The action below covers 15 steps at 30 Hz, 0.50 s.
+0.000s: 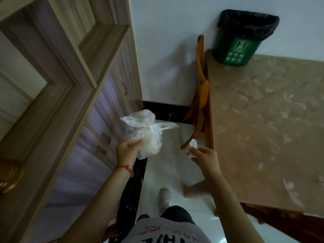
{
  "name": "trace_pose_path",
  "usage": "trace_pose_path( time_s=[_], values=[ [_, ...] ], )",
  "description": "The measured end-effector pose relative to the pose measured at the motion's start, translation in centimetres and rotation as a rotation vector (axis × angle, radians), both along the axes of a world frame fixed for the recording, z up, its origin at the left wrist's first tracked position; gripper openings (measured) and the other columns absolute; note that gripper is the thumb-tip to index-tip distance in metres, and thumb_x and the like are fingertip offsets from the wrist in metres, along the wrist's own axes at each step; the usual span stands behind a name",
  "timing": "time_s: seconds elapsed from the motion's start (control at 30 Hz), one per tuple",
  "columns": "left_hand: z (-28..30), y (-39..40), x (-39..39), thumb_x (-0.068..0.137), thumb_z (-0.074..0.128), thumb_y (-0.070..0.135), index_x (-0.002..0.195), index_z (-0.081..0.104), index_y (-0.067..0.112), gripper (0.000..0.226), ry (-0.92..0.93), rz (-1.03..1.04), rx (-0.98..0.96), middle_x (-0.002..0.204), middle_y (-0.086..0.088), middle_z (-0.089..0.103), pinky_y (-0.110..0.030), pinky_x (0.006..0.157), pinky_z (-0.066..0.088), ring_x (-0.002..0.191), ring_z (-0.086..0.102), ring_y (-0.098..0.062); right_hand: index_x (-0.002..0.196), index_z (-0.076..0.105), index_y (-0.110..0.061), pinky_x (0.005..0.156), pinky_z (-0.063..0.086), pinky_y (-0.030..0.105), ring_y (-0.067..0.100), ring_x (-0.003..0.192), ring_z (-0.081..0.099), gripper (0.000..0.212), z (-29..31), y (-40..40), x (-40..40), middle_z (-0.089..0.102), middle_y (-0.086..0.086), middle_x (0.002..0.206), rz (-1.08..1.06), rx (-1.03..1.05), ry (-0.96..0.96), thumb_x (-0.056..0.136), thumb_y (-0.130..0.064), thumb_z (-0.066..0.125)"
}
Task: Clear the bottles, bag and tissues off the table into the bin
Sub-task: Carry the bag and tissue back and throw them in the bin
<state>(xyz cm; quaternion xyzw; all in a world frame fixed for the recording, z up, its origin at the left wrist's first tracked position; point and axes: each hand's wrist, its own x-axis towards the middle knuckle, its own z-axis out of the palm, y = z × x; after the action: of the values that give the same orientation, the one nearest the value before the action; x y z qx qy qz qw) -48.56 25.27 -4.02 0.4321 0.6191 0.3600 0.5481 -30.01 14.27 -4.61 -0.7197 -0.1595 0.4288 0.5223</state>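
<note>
My left hand [127,149] grips a knotted clear plastic bag [146,130] from below, held over the floor left of the table. A crumpled white tissue [192,148] is pinched in my right hand [204,155], just off the table's left edge. The green bin [240,50] with a black liner stands on the table's far left corner, against the wall. No bottles are in view.
The brown patterned table [263,120] fills the right side. An orange wooden chair [201,95] is tucked against its left edge. A tall cabinet with drawers [98,111] lines the left. Between them runs a narrow strip of white floor [168,169] where I stand.
</note>
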Motion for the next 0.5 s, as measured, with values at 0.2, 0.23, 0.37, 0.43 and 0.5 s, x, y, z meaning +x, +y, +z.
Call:
trace_pose_path(
  time_s=[0.2, 0.23, 0.37, 0.43, 0.5],
  values=[
    [1.3, 5.9, 3.9, 0.076, 0.072, 0.011, 0.078, 0.063, 0.01, 0.009, 0.007, 0.013, 0.005, 0.073, 0.005, 0.059, -0.014, 0.056, 0.048, 0.068, 0.055, -0.007, 0.076, 0.071, -0.006, 0.062, 0.047, 0.023, 0.02, 0.07, 0.063, 0.012, 0.8, 7.1, 4.1, 0.068, 0.019, 0.075, 0.012, 0.012, -0.011, 0.08, -0.017, 0.069],
    [1.4, 6.9, 4.3, 0.077, 0.072, 0.012, 0.084, 0.064, 0.009, 0.011, 0.004, 0.012, 0.007, 0.073, 0.005, 0.06, -0.012, 0.053, 0.048, 0.068, 0.056, -0.006, 0.075, 0.071, -0.007, 0.062, 0.048, 0.024, 0.022, 0.071, 0.063, 0.01, 1.0, 8.2, 4.6, 0.067, 0.018, 0.074, 0.007, 0.022, -0.002, 0.08, -0.016, 0.069],
    [1.3, 11.2, 5.8, 0.076, 0.072, 0.013, 0.079, 0.064, 0.007, 0.01, -0.003, 0.014, -0.01, 0.073, 0.003, 0.062, -0.014, 0.053, 0.048, 0.067, 0.058, -0.009, 0.076, 0.07, -0.006, 0.07, 0.054, 0.035, 0.026, 0.072, 0.062, 0.008, 1.0, 12.4, 5.9, 0.065, 0.012, 0.069, -0.005, 0.014, 0.031, 0.08, -0.013, 0.069],
    [1.3, 13.7, 6.7, 0.075, 0.073, 0.013, 0.067, 0.061, 0.013, 0.015, 0.016, 0.004, -0.005, 0.069, 0.003, 0.061, -0.011, 0.049, 0.047, 0.064, 0.057, -0.009, 0.078, 0.07, -0.005, 0.075, 0.055, 0.042, 0.023, 0.07, 0.062, 0.009, 1.0, 14.7, 6.4, 0.065, 0.01, 0.069, 0.009, 0.001, 0.029, 0.081, -0.013, 0.068],
    [1.3, 16.3, 7.7, 0.074, 0.074, 0.012, 0.065, 0.06, 0.015, 0.017, 0.015, -0.013, -0.009, 0.069, 0.001, 0.061, -0.017, 0.053, 0.048, 0.064, 0.057, -0.011, 0.083, 0.07, -0.003, 0.069, 0.056, 0.037, 0.016, 0.064, 0.06, 0.012, 0.9, 17.1, 7.0, 0.064, 0.007, 0.068, 0.003, -0.007, 0.009, 0.082, -0.015, 0.067]
  ],
)
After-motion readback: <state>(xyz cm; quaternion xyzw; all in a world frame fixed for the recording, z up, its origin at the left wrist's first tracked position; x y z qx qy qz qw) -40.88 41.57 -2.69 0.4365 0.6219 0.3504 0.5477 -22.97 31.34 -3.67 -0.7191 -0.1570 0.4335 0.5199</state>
